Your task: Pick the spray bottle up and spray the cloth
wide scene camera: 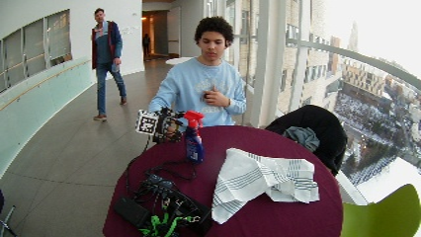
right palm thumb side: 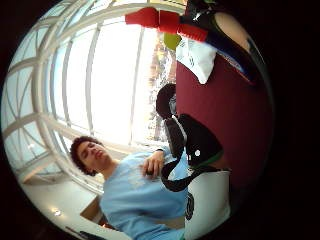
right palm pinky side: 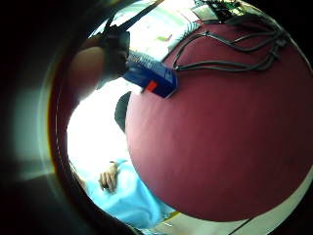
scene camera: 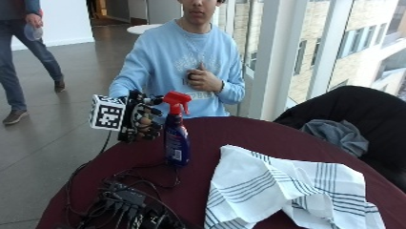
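Spray bottle (scene camera: pixel 176 138) is standing upright on the round table (scene camera: pixel 266 138), which has a dark red cloth cover. Blue body, red trigger head up top. It's near the table edge on the person's side. In the thumb-side palm view the red nozzle (right palm thumb side: pixel 160 20) sticks out w/ the windows behind it, and the little-finger-side view shows the blue body (right palm pinky side: pixel 151 78) close to the palm.

Gloved right hand (scene camera: pixel 145 121) is right beside the bottle at about neck height, fingers bent toward it. Can't tell if it's actually touching or gripping the bottle yet, looks like a thin gap from the outside view, but tbh not sure.

White cloth w/ dark stripes (scene camera: pixel 285 191) lies rumpled on the table, a bit apart from the bottle, on the window side. Bare left hand (scene camera: pixel 202 78) is up against the person's chest. Bundle of black cables and boxes (scene camera: pixel 126 205) sits at the camera-side edge of the table.
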Tool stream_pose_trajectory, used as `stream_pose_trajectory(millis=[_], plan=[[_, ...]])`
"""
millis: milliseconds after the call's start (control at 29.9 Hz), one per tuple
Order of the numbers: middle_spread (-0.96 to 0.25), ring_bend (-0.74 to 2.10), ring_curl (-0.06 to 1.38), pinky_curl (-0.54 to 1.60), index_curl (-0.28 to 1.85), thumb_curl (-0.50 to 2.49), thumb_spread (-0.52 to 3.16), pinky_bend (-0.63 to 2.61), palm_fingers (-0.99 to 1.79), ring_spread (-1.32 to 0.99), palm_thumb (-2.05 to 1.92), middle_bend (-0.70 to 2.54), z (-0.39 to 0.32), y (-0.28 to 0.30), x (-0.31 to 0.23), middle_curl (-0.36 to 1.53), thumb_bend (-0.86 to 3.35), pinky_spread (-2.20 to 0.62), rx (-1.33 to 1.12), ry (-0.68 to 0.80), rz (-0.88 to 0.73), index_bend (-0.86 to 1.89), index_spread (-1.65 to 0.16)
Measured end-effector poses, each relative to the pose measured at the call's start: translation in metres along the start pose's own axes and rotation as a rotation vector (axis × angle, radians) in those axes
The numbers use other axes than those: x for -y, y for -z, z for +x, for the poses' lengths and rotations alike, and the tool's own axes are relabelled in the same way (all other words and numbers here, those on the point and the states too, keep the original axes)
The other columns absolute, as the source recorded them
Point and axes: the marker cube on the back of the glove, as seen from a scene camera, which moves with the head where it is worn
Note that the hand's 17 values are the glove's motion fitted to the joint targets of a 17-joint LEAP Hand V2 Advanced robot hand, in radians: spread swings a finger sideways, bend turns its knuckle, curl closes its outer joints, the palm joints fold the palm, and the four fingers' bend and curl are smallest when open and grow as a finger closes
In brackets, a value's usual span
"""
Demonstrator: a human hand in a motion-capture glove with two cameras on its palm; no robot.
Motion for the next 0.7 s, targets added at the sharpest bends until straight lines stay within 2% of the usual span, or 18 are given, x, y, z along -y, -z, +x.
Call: stream_pose_trajectory(millis=[335,703], plan=[[-0.05,0.32,0.32,0.36,0.25,0.33,1.13,0.33,0.65,-0.01,0.70,0.21,0.020,-0.018,0.052,0.36,-0.01,0.17,0.143,-0.050,0.011,0.12,-0.40],[-0.06,0.32,0.33,0.35,0.25,0.34,1.09,0.29,0.70,-0.01,0.74,0.24,0.030,-0.043,0.085,0.38,-0.01,0.18,0.194,0.002,-0.033,0.13,-0.39]])
